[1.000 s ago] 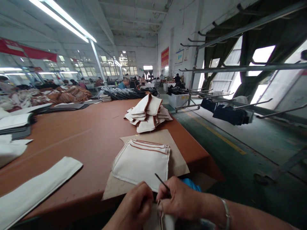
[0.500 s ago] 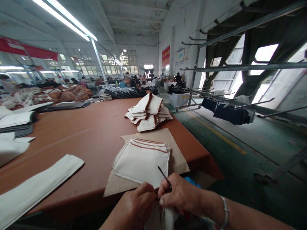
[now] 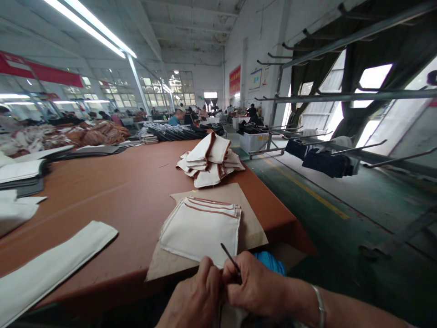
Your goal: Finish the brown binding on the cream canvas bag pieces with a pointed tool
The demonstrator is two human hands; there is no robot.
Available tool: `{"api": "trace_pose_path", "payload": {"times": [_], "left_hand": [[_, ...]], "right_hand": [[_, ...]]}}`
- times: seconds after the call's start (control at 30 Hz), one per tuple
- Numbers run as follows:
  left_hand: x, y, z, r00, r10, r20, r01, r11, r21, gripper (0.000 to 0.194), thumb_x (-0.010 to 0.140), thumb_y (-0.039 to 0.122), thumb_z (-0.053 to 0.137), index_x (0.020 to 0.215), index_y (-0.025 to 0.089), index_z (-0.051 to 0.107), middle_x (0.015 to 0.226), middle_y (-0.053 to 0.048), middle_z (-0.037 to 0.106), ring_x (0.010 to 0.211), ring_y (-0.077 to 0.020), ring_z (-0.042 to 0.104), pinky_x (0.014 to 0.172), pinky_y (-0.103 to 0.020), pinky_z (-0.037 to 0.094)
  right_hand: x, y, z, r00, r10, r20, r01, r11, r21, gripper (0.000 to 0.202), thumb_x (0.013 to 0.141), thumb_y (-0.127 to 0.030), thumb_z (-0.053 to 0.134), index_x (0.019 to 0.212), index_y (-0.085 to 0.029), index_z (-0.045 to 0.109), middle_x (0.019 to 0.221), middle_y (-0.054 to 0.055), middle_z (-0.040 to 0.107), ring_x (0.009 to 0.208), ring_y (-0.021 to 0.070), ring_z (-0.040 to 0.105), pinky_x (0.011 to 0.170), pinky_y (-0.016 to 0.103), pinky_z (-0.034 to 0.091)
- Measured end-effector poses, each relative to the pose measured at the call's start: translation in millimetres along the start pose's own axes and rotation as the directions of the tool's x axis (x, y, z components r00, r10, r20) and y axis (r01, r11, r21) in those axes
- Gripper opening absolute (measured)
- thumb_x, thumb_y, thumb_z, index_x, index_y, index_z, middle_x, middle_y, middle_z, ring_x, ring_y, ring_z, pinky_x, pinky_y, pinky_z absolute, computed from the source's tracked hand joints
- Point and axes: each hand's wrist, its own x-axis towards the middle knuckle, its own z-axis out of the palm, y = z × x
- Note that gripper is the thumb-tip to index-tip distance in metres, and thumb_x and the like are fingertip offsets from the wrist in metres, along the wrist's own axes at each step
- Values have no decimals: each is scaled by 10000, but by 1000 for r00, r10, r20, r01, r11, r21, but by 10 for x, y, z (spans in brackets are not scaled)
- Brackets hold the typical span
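Close together at the table's front edge, my left hand (image 3: 194, 294) and my right hand (image 3: 257, 282) are both closed. Fingers of the left one pinch a white fabric piece (image 3: 232, 316), which hangs below and is largely hidden. A slim, dark, pointed metal tool (image 3: 229, 256) sticks up out of my right fist; its other end is covered, so I cannot tell its kind. Just beyond my knuckles lies a stack of white fabric panels (image 3: 201, 232) with brown-edged tops, resting on a brown paper sheet (image 3: 254, 230).
A loose heap of white, brown-edged panels (image 3: 210, 161) sits farther back on the brown-covered table (image 3: 136, 182). At left are a long white strip (image 3: 64, 266) and stacked pieces (image 3: 22, 171). A metal rack (image 3: 341, 97) stands right, and people work in the background.
Both hands have shifted slightly, the left one rightward, and now sit closer together. Less of the white fabric shows below them, and more of a blue item shows behind my right wrist.
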Motion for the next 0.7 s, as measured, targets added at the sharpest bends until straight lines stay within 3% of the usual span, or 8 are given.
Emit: {"api": "trace_pose_path", "payload": {"times": [0.07,0.13,0.23,0.33,0.4,0.5,0.6,0.7], "left_hand": [[30,-28,10,992,-117,-45,100,956,-275,186,866,80,391,791,188,522,810,-54,566,605,-157,535,508,-240,372],[50,-35,-74,980,-198,-11,155,800,-580,259,945,198,369,712,197,481,715,-20,536,614,-142,500,537,-223,384],[40,-34,-318,984,-155,92,162,537,-828,383,989,409,362,736,183,539,720,-11,560,668,-143,503,639,-232,421],[8,-43,-515,980,-58,190,197,425,-884,340,898,502,541,868,173,619,857,-28,605,808,-182,525,741,-255,421],[-4,-38,-546,964,-30,263,256,350,-901,363,805,511,670,901,166,613,843,-11,577,787,-171,490,687,-237,395],[0,-1,-471,957,-73,282,291,251,-923,357,787,489,697,787,162,554,714,39,455,672,-123,376,591,-219,319],[11,44,-339,950,-194,246,288,227,-930,345,795,454,692,708,166,523,652,62,379,624,-107,320,558,-221,270],[13,58,-194,932,-268,244,300,194,-934,358,770,462,700,683,167,516,613,72,363,579,-94,296,529,-218,243]], "right_hand": [[-55,22,52,989,-80,122,82,997,-12,41,647,-147,669,653,-112,649,601,-31,572,544,71,479,465,149,315],[-100,25,66,965,-100,242,92,995,47,79,658,-179,692,682,-104,685,624,-14,596,561,84,504,489,163,336],[-117,-4,6,979,-76,190,57,993,105,162,689,-232,725,785,-104,703,664,-11,603,556,78,473,496,170,335],[-78,-31,-90,977,-133,164,115,987,114,189,724,-265,731,814,-103,691,772,16,637,618,88,496,534,175,360],[-44,-36,-137,963,-175,204,156,982,102,226,756,-311,723,822,-97,690,830,39,652,679,106,527,585,189,392],[-1,-42,-182,962,-172,211,168,985,38,247,780,-325,707,847,-88,693,797,32,641,677,107,509,609,202,395],[10,-95,-223,974,-127,185,132,991,-11,217,779,-298,701,847,-93,676,699,-6,588,617,96,460,561,195,362],[-58,-214,-278,977,-204,66,213,958,-193,241,815,-330,672,923,-115,649,770,12,582,686,130,494,623,226,411]]}}
